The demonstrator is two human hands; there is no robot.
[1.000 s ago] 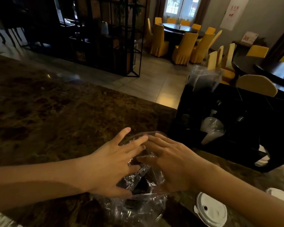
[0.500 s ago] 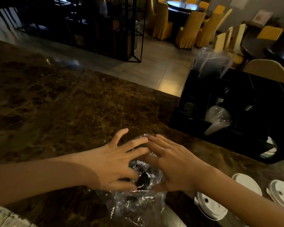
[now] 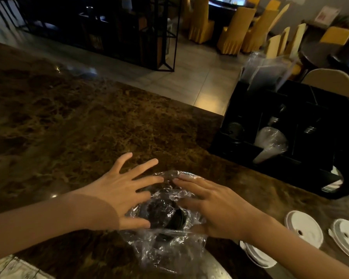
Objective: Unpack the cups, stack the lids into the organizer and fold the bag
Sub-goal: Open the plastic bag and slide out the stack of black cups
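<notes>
Dark brown marble forms the worktop [image 3: 73, 125] that fills the lower and left parts of the frame. Nearest the camera, at lower centre, a crumpled clear plastic bag [image 3: 165, 244] lies on it, with something dark seen through the film (what it is cannot be told). The left hand [image 3: 121, 190] is laid flat on the bag's left side with fingers spread and straight; the right hand [image 3: 212, 202] is pressed flat on its right side, fingers extended, their tips nearly meeting those of the left. Three white lids [image 3: 304, 228] lie on the worktop at lower right, not yet stacked. Farther back, at right, stands the black organizer [image 3: 240, 158], a sleeve of clear cups [image 3: 270, 143] leaning in one compartment. Yellow-covered chairs [image 3: 236, 31] are seen at upper right.

Flattening the bag appears to be the step in hand. Air is best pushed out toward the open end with flat palms before any crease is made, since the slick film may spring back.
</notes>
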